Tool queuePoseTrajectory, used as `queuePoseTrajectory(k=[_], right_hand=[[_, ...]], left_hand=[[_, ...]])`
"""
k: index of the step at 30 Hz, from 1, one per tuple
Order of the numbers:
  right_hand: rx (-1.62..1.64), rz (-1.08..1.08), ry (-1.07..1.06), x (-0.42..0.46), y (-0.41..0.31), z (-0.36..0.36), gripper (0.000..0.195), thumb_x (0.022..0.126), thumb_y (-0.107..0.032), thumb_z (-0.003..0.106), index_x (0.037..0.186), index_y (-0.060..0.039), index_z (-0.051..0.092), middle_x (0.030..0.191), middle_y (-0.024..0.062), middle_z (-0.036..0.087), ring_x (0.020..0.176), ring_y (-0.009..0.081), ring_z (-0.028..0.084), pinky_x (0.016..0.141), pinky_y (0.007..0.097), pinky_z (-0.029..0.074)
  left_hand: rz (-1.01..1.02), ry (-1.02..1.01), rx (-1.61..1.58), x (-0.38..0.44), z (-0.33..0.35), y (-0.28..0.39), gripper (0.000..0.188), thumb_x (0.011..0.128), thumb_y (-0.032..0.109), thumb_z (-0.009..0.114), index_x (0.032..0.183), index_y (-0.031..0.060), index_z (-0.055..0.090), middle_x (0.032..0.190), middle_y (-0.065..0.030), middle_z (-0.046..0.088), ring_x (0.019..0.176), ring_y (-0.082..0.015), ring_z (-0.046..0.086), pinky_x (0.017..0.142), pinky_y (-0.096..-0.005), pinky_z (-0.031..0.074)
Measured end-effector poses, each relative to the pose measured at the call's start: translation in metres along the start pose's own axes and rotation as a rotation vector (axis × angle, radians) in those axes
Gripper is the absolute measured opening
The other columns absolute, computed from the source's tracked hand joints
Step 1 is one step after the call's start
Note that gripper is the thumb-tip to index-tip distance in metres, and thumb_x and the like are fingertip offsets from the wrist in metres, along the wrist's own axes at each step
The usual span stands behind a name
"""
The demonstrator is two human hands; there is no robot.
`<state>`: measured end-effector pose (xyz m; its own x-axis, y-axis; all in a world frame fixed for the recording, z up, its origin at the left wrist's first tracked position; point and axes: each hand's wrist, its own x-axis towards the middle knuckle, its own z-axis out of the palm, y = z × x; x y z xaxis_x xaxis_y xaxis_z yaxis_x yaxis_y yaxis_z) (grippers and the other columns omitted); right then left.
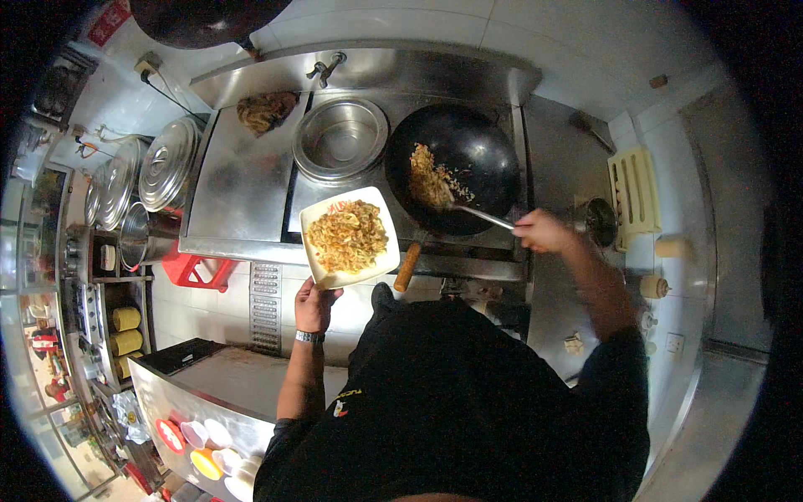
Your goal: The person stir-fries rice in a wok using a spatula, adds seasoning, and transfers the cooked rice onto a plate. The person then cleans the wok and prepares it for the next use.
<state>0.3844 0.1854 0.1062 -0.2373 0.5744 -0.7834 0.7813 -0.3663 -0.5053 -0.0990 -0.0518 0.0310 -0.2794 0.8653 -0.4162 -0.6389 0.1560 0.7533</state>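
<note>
My left hand (pixel 315 309) grips the near corner of a square white plate (pixel 384 268), holding it over the front edge of the stove. Fried noodles or rice (pixel 348 237), in shreds too fine to tell, cover most of the plate. In my right hand (pixel 544 231) is the metal handle of a wok ladle or spatula (pixel 482 217). Its head rests among food (pixel 426 179) in the black wok (pixel 483 157), at the wok's left side. The wok's wooden handle (pixel 408 267) points toward me, just right of the plate.
A steel basin (pixel 342 141) sits left of the wok, under a wall tap (pixel 326 69). A brown rag (pixel 268 112) lies on the steel stove top (pixel 241 179). Lidded steel pots (pixel 168 164) and a red plastic stool (pixel 197 268) stand at left. Bowls (pixel 206 463) are on the counter behind.
</note>
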Motion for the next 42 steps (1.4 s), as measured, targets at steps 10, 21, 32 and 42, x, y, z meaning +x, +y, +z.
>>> queuePoseTrajectory(k=[10, 21, 32, 42], right_hand=[[0.405, -0.235, 0.436, 0.008, 0.015, 0.138, 0.051, 0.090, -0.025, 0.062, 0.133, -0.0022, 0.047, 0.073, 0.0011, 0.059, 0.055, 0.0089, 0.050, 0.049, 0.0251, 0.042], [0.050, -0.402, 0.681, -0.132, 0.043, 0.141, 0.043, 0.087, -0.023, 0.065, 0.121, 0.0007, 0.057, 0.093, 0.0091, 0.069, 0.076, 0.0161, 0.064, 0.066, 0.0306, 0.051], [-0.546, -0.426, 0.856, -0.190, -0.018, 0.162, 0.034, 0.088, -0.027, 0.062, 0.118, -0.0106, 0.061, 0.093, 0.0184, 0.067, 0.082, 0.0351, 0.065, 0.072, 0.0406, 0.053], [-0.668, -0.480, 0.858, -0.195, -0.023, 0.155, 0.036, 0.088, -0.027, 0.062, 0.120, -0.0122, 0.060, 0.087, 0.0150, 0.060, 0.072, 0.0340, 0.062, 0.063, 0.0423, 0.051]], left_hand=[[-0.074, -0.077, 0.070, -0.016, 0.024, 0.038, 0.033, 0.091, 0.016, 0.055, 0.116, -0.0049, 0.052, 0.100, -0.0124, 0.064, 0.082, -0.0195, 0.065, 0.073, -0.0315, 0.057], [-0.119, -0.225, 0.059, 0.046, 0.042, 0.003, 0.028, 0.091, 0.009, 0.051, 0.115, -0.0038, 0.052, 0.100, -0.0121, 0.063, 0.084, -0.0198, 0.064, 0.073, -0.0309, 0.057], [-0.164, -0.247, 0.070, 0.053, 0.107, 0.013, 0.026, 0.091, 0.007, 0.047, 0.112, -0.0068, 0.054, 0.103, -0.0141, 0.061, 0.088, -0.0221, 0.063, 0.074, -0.0309, 0.058], [-0.165, -0.261, 0.087, 0.061, 0.106, 0.006, 0.028, 0.091, 0.003, 0.044, 0.114, -0.0087, 0.052, 0.103, -0.0156, 0.061, 0.083, -0.0226, 0.065, 0.072, -0.0296, 0.058]])
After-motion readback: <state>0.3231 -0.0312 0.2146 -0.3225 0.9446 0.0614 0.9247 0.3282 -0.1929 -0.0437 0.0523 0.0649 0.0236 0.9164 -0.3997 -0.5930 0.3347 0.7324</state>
